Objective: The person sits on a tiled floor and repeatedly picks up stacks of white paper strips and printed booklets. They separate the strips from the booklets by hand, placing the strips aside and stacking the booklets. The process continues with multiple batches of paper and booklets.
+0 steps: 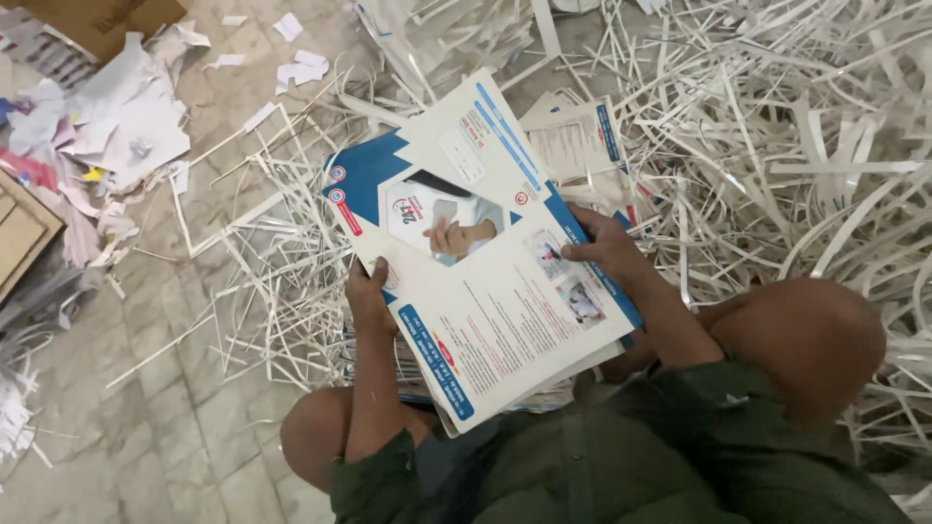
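Both hands (485,272) grip glossy leaflets (476,252).

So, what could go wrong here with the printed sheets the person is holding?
1. The top sheet is held only at its edges by the left hand and right hand; it may slip or bend.
2. The stack under it looks uneven, so sheets could slide off.
3. Loose paper strips lie all around; a dropped sheet might get lost or creased among them.
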